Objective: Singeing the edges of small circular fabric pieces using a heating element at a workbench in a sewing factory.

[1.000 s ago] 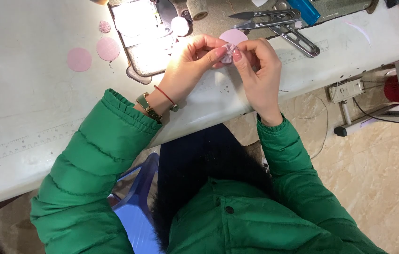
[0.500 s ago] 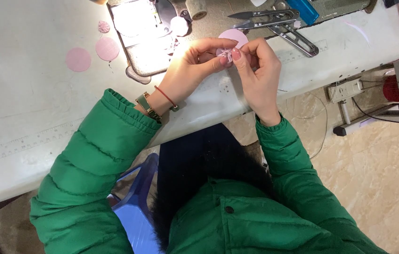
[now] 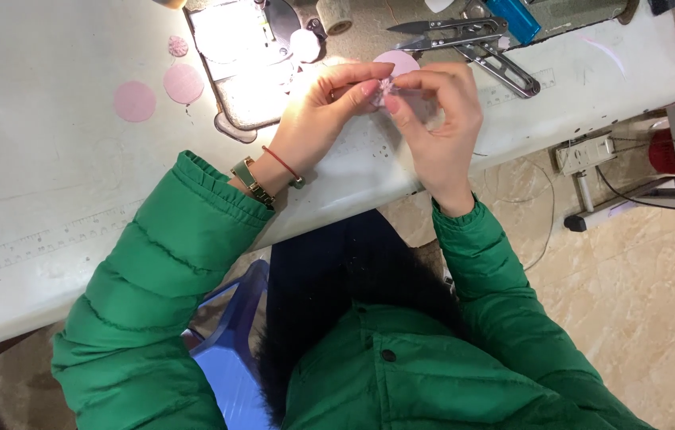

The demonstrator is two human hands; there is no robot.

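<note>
While both hands meet above the white counter, the left hand and right hand pinch a small gathered pink fabric piece between curled fingertips, just near the counter's front edge; scissors lie close behind, pink fabric circles well left.

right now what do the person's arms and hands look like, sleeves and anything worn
Both arms wear puffy quilted green jacket sleeves with gathered cuffs. The left hand has a gold-toned watch and a thin red cord bracelet at the wrist. The right hand is bare, with pink-painted nails.
</note>
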